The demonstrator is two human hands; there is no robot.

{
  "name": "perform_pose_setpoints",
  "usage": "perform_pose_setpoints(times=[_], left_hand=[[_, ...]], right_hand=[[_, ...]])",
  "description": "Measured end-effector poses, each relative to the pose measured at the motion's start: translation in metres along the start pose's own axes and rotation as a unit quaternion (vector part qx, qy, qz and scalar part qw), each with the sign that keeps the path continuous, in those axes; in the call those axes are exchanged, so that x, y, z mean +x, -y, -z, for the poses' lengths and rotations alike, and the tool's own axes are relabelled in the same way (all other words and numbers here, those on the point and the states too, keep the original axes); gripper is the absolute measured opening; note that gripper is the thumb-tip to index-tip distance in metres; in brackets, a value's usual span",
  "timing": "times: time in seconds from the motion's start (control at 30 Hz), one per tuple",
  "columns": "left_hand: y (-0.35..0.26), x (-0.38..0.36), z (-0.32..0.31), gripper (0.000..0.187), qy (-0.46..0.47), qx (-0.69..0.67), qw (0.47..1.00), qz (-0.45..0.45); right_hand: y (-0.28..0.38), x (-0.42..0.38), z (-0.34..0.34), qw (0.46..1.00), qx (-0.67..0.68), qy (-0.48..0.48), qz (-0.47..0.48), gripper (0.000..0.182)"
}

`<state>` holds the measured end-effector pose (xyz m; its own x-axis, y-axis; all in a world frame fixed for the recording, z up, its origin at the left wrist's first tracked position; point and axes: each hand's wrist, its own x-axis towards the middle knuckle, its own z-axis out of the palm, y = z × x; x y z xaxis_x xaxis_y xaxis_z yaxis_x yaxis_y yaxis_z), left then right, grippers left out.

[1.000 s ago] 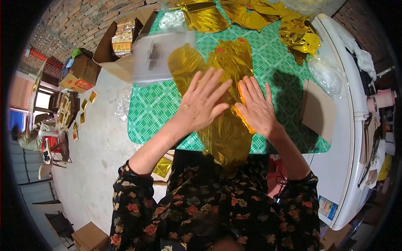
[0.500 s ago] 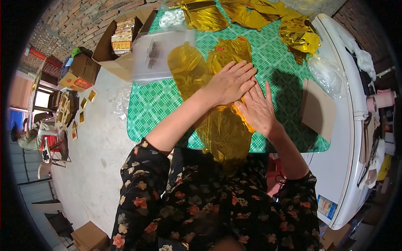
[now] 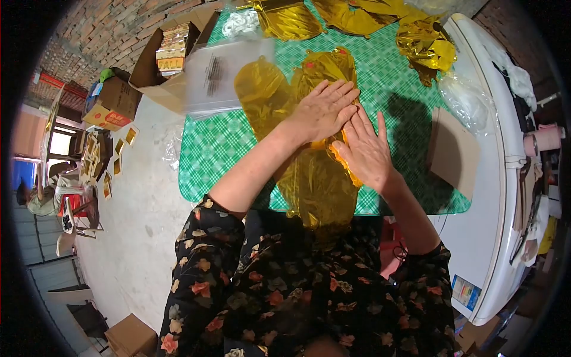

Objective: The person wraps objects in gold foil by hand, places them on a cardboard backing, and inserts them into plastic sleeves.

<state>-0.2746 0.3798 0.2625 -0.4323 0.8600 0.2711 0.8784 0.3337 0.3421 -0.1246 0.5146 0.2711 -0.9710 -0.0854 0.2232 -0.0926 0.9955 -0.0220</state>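
Observation:
A gold foil balloon [image 3: 316, 185] lies flattened on the table, one lobe reaching up and left and its lower end hanging over the front edge. My left hand [image 3: 324, 114] rests flat across its middle, fingers extended toward the upper right. Beside it my right hand [image 3: 367, 153] also presses flat, with thumb and fingers spread. The fingers of both hands meet near the balloon's right side. An orange-gold folded edge shows under my right palm. Neither hand grips anything; the foil directly beneath them is hidden.
The table has a green checked cover [image 3: 208, 160]. Clear plastic bags [image 3: 202, 83] lie at left, a cardboard sheet [image 3: 453, 152] at right, and crumpled gold foil [image 3: 423, 47] at the back right. A box of packets [image 3: 172, 53] stands behind. A person [image 3: 44, 199] sits far left.
Both hands stay flat on the foil balloon with almost no movement. The whole view has shifted slightly.

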Motion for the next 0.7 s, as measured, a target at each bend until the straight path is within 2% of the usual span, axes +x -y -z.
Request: perform_pose_setpoints(times=[0.13, 0.47, 0.67, 0.7], left_hand=[[0.003, -0.003, 0.001, 0.057, -0.027, 0.064, 0.997, 0.015], [0.005, -0.002, -0.006, 0.054, -0.048, 0.069, 0.996, 0.018], [0.005, -0.002, -0.009, 0.053, -0.052, 0.095, 0.994, 0.013], [0.006, -0.002, -0.009, 0.053, -0.063, 0.092, 0.994, 0.008]], right_hand=[[-0.001, 0.000, -0.004, 1.000, -0.003, -0.003, 0.005, 0.072], [0.001, -0.001, 0.007, 0.999, -0.002, 0.052, 0.007, 0.075], [0.017, -0.034, 0.022, 0.998, 0.035, 0.034, 0.026, 0.079], [0.019, -0.043, 0.029, 0.997, 0.053, 0.008, 0.050, 0.079]])
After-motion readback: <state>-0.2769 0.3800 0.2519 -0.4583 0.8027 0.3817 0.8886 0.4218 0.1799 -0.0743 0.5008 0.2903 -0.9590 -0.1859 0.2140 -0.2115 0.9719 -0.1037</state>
